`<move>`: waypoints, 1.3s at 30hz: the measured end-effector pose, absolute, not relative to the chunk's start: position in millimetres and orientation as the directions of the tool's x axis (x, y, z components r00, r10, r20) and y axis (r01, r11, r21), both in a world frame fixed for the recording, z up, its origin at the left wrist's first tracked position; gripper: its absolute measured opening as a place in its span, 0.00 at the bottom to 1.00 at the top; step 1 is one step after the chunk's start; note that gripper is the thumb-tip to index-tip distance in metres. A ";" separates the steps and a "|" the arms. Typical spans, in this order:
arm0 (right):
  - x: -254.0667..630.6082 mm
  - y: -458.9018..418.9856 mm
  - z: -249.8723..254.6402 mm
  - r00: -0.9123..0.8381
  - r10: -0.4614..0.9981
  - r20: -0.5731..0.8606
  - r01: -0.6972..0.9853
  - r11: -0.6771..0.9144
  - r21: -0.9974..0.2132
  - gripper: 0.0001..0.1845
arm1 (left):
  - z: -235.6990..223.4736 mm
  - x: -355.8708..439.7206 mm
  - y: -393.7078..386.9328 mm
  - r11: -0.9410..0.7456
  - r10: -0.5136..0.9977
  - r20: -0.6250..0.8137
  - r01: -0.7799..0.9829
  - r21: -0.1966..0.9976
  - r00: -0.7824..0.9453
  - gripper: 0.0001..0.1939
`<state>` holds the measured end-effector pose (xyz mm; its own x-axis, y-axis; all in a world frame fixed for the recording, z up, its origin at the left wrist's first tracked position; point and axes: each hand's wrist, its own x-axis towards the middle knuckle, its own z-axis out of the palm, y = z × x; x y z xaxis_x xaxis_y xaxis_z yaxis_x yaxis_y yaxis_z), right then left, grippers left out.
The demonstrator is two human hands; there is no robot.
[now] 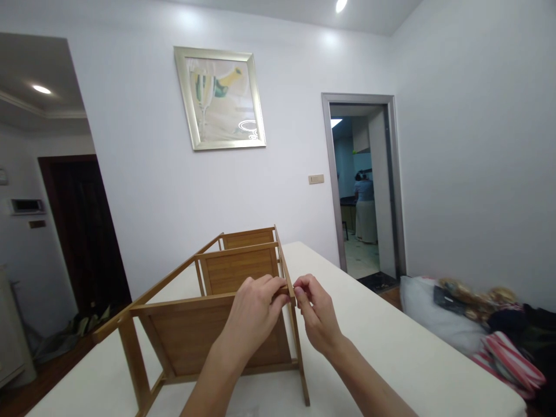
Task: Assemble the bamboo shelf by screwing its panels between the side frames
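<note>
A brown wooden shelf rack [182, 336] lies on its side on a white table [360, 341], its panels standing upright between the long rails. My left hand [260, 301] is closed around the end of a panel's edge bar, where it meets the right-hand rail. On the other side of that rail, my right hand [315, 310] pinches with thumb and forefinger close against the wood. Whatever sits between those right fingertips is too small to make out.
To the right of the table lies a pile of clothes and bags [478, 324]. A framed picture [226, 98] hangs on the wall ahead. Through a doorway [360, 191] a person [365, 202] stands in another room. A dark door [87, 226] is at the left.
</note>
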<state>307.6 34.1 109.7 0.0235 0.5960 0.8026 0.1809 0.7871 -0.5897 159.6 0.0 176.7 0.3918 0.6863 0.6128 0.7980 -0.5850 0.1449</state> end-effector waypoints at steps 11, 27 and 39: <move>304.3 32.5 114.2 0.014 0.663 0.748 0.206 0.730 -0.651 0.15 | 177.9 160.4 -1.4 -0.587 0.688 0.605 0.798 0.137 0.401 0.08; 307.0 31.9 109.9 0.033 0.636 0.771 0.093 0.766 -0.636 0.09 | 177.6 160.1 -0.9 -0.594 0.689 0.605 0.789 0.156 0.399 0.07; 304.9 31.8 112.5 0.014 0.620 0.785 0.220 0.764 -0.607 0.11 | 177.7 160.6 -0.7 -0.590 0.683 0.610 0.795 0.137 0.402 0.07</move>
